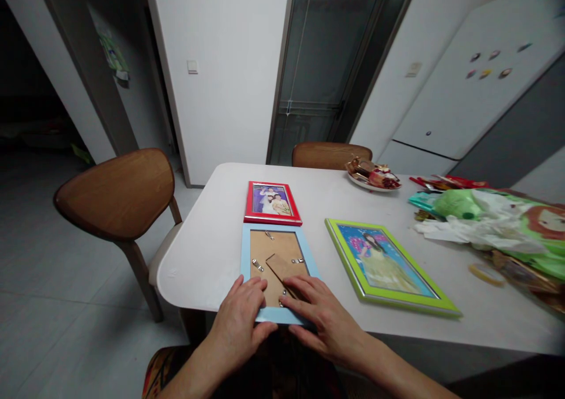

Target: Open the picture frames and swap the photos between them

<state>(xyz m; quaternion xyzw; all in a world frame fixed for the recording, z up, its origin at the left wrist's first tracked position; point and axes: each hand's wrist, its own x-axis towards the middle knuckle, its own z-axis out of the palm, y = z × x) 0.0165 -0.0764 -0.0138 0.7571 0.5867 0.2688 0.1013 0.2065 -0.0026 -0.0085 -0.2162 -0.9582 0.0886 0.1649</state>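
Observation:
A light blue picture frame lies face down at the table's near edge. Its brown backing board, small metal clips and a brown stand leg face up. My left hand grips the frame's near left corner, thumb at the front edge and fingers curled over the side. At the near right, my right hand has its fingers on the backing by the lower clip, partly covering the stand leg, with its thumb against the front edge. Touching the far side is a red picture frame with a photo, face up.
A green picture frame lies face up to the right. Beyond it are a pile of plastic bags and a roll of tape. A plate of fruit sits at the far edge of the white table. Wooden chairs stand around it.

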